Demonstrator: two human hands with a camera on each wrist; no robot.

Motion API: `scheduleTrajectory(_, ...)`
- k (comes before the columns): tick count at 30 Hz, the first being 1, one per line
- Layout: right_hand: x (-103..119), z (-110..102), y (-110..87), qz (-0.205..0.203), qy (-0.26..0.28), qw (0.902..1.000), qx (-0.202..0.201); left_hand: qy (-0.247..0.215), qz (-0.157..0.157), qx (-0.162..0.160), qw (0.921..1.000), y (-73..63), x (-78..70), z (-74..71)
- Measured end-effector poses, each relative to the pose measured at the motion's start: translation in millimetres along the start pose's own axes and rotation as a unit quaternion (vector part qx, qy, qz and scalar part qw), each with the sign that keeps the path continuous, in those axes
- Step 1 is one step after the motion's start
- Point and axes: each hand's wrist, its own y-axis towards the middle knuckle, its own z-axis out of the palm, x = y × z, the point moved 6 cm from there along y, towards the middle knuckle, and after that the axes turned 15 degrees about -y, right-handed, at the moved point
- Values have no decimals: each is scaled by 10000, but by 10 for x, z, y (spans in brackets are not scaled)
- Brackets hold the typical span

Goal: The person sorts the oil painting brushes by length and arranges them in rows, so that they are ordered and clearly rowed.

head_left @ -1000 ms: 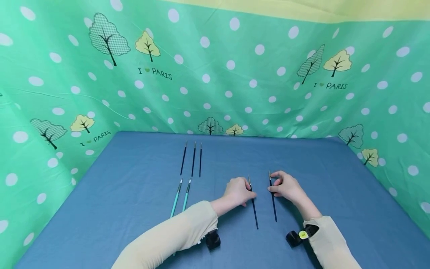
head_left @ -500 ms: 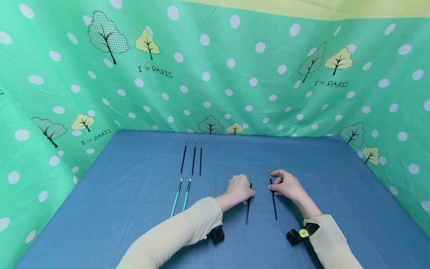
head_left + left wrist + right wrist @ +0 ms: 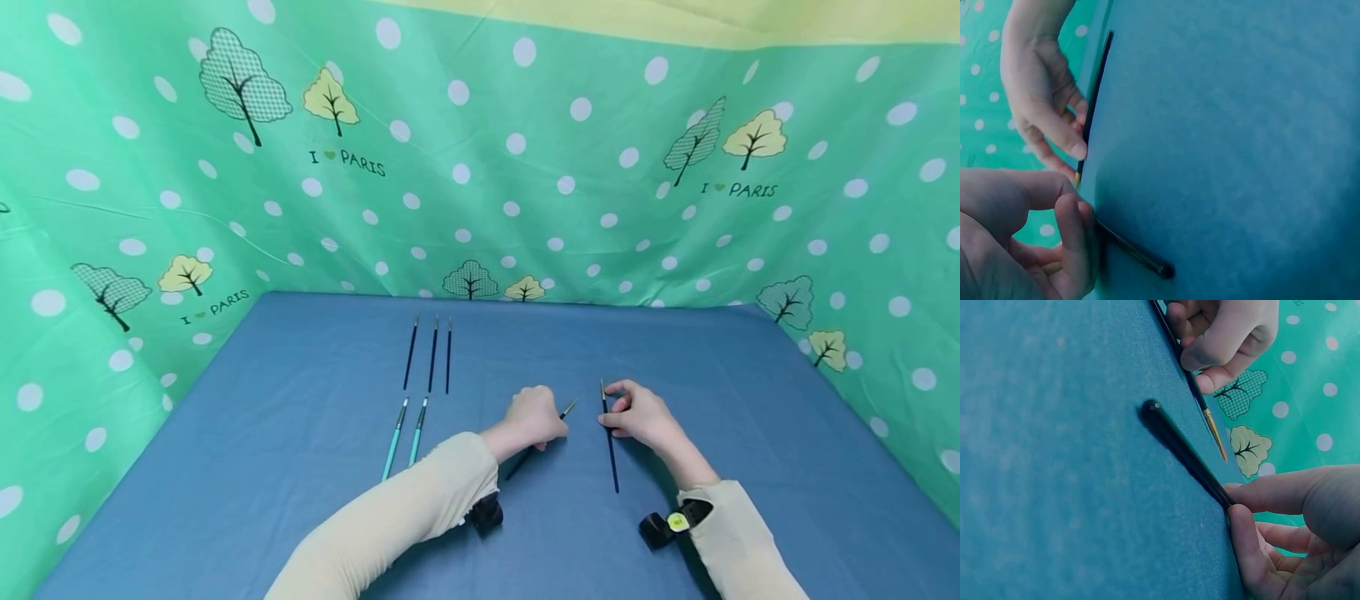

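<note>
My left hand (image 3: 534, 418) pinches a thin dark-handled paintbrush (image 3: 519, 463) that slants across the cloth, its golden bristles pointing up and right. In the right wrist view that brush's tip (image 3: 1219, 440) shows below the left fingers. My right hand (image 3: 639, 415) pinches a second dark paintbrush (image 3: 612, 467) close to its bristle end, the handle running toward me. Seen from the left wrist, the left hand (image 3: 1041, 237) covers the middle of its brush, and the dark handle end (image 3: 1147, 259) sticks out. In the right wrist view the right thumb and finger meet on the dark handle (image 3: 1185, 453).
Three dark paintbrushes (image 3: 432, 358) lie side by side at the back, left of centre. Nearer to me are two turquoise paintbrushes (image 3: 393, 446), partly covered by the left sleeve (image 3: 405, 508). A blue cloth (image 3: 315, 400) covers the table; a green dotted curtain (image 3: 570, 250) hangs behind.
The left-hand brush has turned clockwise, from nearly straight to a clear slant, its bristles swinging right and its handle end left. The right hand and its brush have stayed put.
</note>
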Motion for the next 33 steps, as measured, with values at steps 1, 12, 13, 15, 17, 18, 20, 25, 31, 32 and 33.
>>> scheduleTrajectory(1, 0, 0, 1, -5, -6, 10000, -6, -20, -27, 24, 10000, 8, 7, -4)
scheduleTrajectory(12, -9, -4, 21, -48, -79, 9999, -58, 1017, 467, 243, 9934, -14, -48, -34)
scheduleTrajectory(13, -9, -5, 23, -52, -82, 9999, -64, 1015, 552, 279, 9929, -11, -49, -35)
scheduleTrajectory(15, -10, -5, 23, -50, -72, 9999, -65, 932, 664, 358, 9928, 3, -38, -42)
scheduleTrajectory(17, -11, -1, 22, -39, -65, 10000, -45, 660, 670, 485, 9944, 24, -6, -52)
scheduleTrajectory(18, -13, 2, 21, -34, -60, 10000, -36, 463, 639, 554, 9953, 38, 19, -55)
scheduleTrajectory(20, -12, 7, 17, -22, -54, 10000, -22, 7, 560, 632, 9964, 62, 68, -76)
scheduleTrajectory(25, -11, 11, 1, -19, -29, 10000, -3, -1168, 308, 656, 9905, 123, 166, -152)
scheduleTrajectory(31, 1, 10, -8, -56, 14, 10000, 43, -2073, 2, 318, 9778, 217, 253, -319)
scheduleTrajectory(32, 3, 7, -7, -63, 18, 10000, 35, -2187, -50, 228, 9755, 234, 270, -358)
scheduleTrajectory(33, 3, 6, -6, -72, 18, 10000, 31, -2304, -113, 140, 9729, 251, 292, -398)
